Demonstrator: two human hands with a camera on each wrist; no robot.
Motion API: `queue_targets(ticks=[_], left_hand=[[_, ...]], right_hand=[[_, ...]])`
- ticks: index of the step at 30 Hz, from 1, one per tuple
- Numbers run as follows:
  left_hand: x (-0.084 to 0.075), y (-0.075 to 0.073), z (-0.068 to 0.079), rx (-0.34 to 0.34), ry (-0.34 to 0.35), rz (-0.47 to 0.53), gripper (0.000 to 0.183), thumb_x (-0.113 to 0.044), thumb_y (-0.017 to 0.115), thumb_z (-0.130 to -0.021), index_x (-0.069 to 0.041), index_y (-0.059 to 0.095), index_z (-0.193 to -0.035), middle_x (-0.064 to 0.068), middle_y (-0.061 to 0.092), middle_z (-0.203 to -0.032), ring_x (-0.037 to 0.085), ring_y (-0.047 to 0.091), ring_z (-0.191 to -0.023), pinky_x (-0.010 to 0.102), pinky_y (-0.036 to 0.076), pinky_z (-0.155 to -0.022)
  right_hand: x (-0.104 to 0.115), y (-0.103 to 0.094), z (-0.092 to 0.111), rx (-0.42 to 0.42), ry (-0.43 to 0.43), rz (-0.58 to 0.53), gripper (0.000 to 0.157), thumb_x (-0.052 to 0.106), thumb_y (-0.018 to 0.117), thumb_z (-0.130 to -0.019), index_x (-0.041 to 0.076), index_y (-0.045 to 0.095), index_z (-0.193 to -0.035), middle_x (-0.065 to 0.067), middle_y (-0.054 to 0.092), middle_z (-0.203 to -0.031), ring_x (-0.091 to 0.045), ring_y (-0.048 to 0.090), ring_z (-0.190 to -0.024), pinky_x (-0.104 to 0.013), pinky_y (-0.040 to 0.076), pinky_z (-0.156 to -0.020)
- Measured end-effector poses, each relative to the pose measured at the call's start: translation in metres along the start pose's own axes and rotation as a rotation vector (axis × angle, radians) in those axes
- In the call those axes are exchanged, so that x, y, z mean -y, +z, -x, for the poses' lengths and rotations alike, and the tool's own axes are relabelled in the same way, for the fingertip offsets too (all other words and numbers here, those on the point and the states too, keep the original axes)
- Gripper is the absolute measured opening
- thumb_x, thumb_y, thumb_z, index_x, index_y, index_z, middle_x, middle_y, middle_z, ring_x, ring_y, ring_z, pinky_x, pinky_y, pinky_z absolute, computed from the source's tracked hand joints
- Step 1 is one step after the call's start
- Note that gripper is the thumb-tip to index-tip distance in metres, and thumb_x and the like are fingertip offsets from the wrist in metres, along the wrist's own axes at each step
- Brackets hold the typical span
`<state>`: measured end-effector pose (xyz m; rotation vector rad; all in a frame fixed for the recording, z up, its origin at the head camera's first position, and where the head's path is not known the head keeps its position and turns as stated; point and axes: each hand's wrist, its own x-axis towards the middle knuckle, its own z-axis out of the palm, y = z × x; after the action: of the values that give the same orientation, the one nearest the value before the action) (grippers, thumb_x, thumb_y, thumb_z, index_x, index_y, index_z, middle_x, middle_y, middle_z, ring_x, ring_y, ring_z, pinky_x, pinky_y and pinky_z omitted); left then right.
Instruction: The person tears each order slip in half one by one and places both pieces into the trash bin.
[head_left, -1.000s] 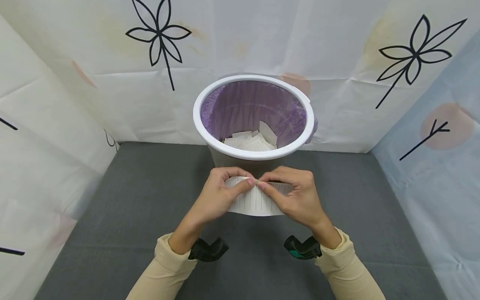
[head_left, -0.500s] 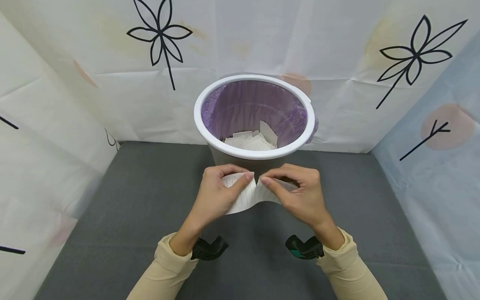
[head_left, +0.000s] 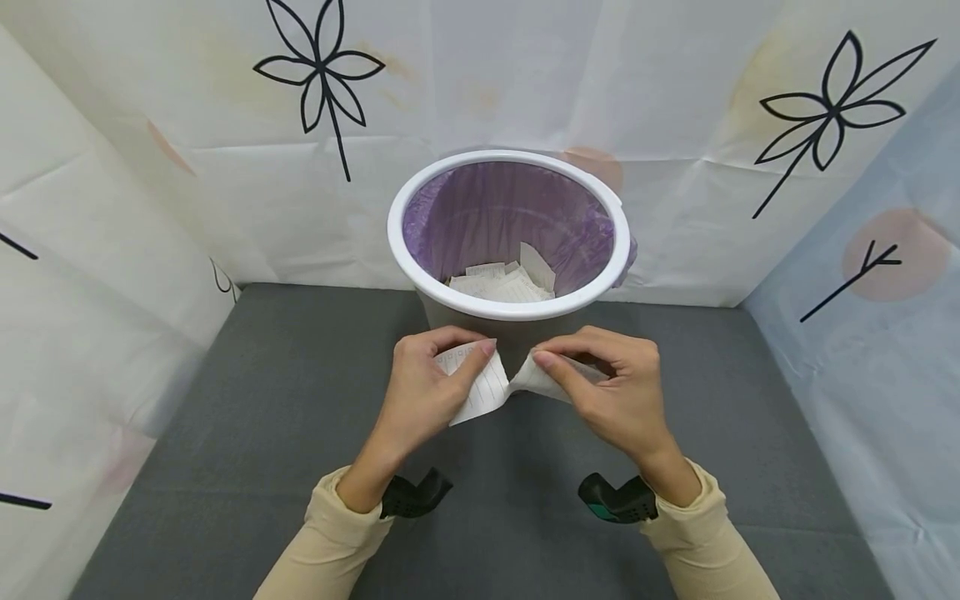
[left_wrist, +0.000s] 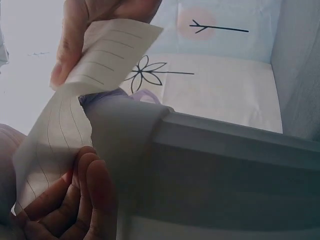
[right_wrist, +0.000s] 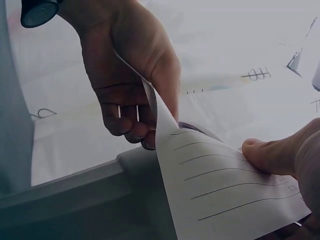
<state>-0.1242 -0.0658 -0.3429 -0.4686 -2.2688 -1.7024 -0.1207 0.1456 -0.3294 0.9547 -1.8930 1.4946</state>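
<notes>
A ruled sheet of white paper [head_left: 483, 393] is stretched between both hands in front of the bin, torn from its far edge. The two halves still join near the bottom, where the paper twists. My left hand [head_left: 426, 382] pinches one half between thumb and fingers. With thumb and fingertips my right hand [head_left: 617, 390] grips the other half, which bends away and is partly covered by that hand. In the right wrist view, lines and small printed boxes show on the paper [right_wrist: 220, 185].
Just beyond the hands stands a bin with a white rim [head_left: 510, 312] and a purple liner [head_left: 517, 208]. Several paper pieces [head_left: 502, 287] lie inside it. A dark grey cloth [head_left: 300, 400] covers the table, with printed fabric walls [head_left: 675, 242] behind and at both sides.
The hands have moved apart, left hand leftward and right hand rightward. A tear has opened from the paper's far edge and run down towards the near edge. The bin has stayed put.
</notes>
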Motion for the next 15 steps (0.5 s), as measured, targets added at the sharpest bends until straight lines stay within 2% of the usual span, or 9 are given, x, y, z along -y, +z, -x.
queue_targets(ticks=[3,8,12,15], left_hand=[[0.0,-0.002,0.0,-0.009,-0.007,-0.002,0.004,-0.009,0.077,-0.089,-0.006,0.08,-0.088,-0.001,0.076,-0.084,0.013,0.068,-0.077,0.029,0.053,-0.068],[-0.001,-0.007,0.0,-0.028,-0.008,-0.011,0.004,-0.008,0.077,-0.088,-0.006,0.08,-0.089,-0.001,0.076,-0.085,0.013,0.069,-0.082,0.03,0.053,-0.075],[-0.002,-0.012,0.0,-0.047,-0.003,-0.021,0.004,-0.008,0.076,-0.089,-0.006,0.08,-0.09,-0.002,0.076,-0.086,0.012,0.069,-0.087,0.031,0.053,-0.081],[-0.005,-0.017,0.001,-0.06,-0.002,-0.019,0.004,-0.008,0.076,-0.09,-0.005,0.08,-0.091,-0.002,0.076,-0.086,0.012,0.069,-0.083,0.03,0.053,-0.078]], right_hand=[[0.002,-0.002,-0.001,-0.019,-0.007,0.002,0.002,-0.001,0.079,-0.085,-0.002,0.078,-0.087,-0.01,0.074,-0.079,-0.012,0.068,-0.068,-0.018,0.053,-0.064],[0.006,-0.006,-0.002,-0.06,-0.007,0.001,0.011,-0.012,0.079,-0.078,-0.004,0.078,-0.086,-0.011,0.073,-0.078,-0.011,0.067,-0.067,-0.017,0.052,-0.061],[0.008,-0.009,-0.004,-0.096,-0.018,-0.018,0.005,-0.004,0.08,-0.083,-0.007,0.076,-0.084,-0.013,0.073,-0.078,-0.011,0.068,-0.068,-0.019,0.054,-0.066],[0.009,-0.011,-0.005,-0.118,-0.018,-0.032,0.014,0.004,0.08,-0.087,-0.008,0.075,-0.083,-0.014,0.073,-0.077,-0.011,0.068,-0.069,-0.02,0.056,-0.07]])
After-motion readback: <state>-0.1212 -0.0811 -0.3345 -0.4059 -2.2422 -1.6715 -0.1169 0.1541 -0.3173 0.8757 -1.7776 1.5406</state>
